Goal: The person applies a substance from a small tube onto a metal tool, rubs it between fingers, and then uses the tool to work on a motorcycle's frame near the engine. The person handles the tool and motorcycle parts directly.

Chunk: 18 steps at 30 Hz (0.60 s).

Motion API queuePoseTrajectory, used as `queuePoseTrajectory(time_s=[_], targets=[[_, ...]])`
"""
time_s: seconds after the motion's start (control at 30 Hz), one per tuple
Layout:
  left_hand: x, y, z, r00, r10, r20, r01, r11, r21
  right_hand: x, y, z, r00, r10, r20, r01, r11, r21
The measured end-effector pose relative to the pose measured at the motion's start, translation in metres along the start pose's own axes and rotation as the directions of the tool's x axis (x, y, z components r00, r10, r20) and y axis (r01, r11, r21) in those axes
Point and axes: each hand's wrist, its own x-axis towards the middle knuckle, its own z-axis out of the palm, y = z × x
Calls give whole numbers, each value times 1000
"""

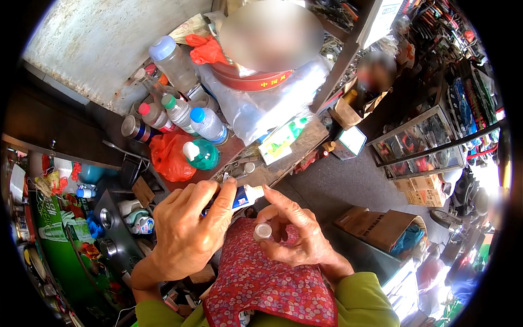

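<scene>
My left hand (190, 231) is wrapped round a small blue and white tube (244, 197), its pale nozzle end pointing right. Part of the tube is hidden under my fingers. Just to the right, my right hand (305, 237) pinches a small round white cap (262, 231) between thumb and a finger. The stretched index finger of that hand reaches up close to the nozzle; whether it touches cannot be told. Below both hands lies a red flowered apron (267, 278) over my lap. Past the tube, another small whitish cap (249, 167) sits on the wooden bench (278, 169).
Beyond my hands stand a green round bottle (204, 155), a blue-capped clear bottle (208, 125), and a red plastic bag (170, 155). A green and white box (283, 143) lies on the bench. An open cardboard box (381, 229) is at right, a glass case (419, 141) farther off.
</scene>
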Motion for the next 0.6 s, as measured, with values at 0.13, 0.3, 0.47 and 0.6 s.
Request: queuePoseTrajectory(time_s=[0.13,0.3,0.47,0.6], targets=[[0,1,2,999,-35,-11,33,992,-120,0,1,-5,1000,-30,-8,31,987,161],[-1,3,1,999,-46,4,46,984,-175,-4,-1,-10,996,36,77,-63,915,398],[-3,6,2,998,-56,6,56,974,-218,-5,6,-14,984,57,171,-172,582,795],[1,12,-2,992,-118,41,125,958,-257,-7,16,-16,976,19,218,-208,397,894]])
